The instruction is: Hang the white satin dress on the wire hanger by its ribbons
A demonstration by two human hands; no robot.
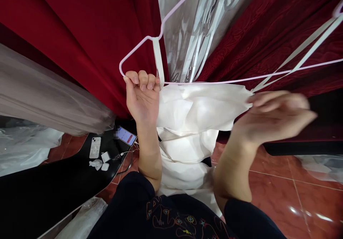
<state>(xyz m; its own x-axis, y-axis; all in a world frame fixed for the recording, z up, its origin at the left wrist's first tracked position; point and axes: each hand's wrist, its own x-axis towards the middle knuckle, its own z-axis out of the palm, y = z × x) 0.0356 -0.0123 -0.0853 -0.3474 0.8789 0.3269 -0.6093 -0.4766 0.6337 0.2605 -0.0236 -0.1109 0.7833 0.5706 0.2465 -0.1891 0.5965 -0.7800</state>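
A pale pink clothes hanger point(235, 80) spans the upper middle. My left hand point(143, 92) is closed round its lower bar near the left corner. A white strap point(158, 60) loops over the hanger beside those fingers. Below hangs a white garment point(203, 106) with loose folds, reaching down to my lap. From its right top corner a pair of white straps point(292, 64) runs up to the hanger's right end. My right hand point(276, 114), smeared by motion, is close to that corner; whether it grips the fabric I cannot tell.
Dark red cloth point(88, 35) hangs behind, with clear plastic point(184, 28) between its folds. On a black surface point(48, 189) at left are a lit phone point(126, 136), a white phone point(95, 147) and a white charger point(105, 156). Red floor tiles point(270, 192) show at right.
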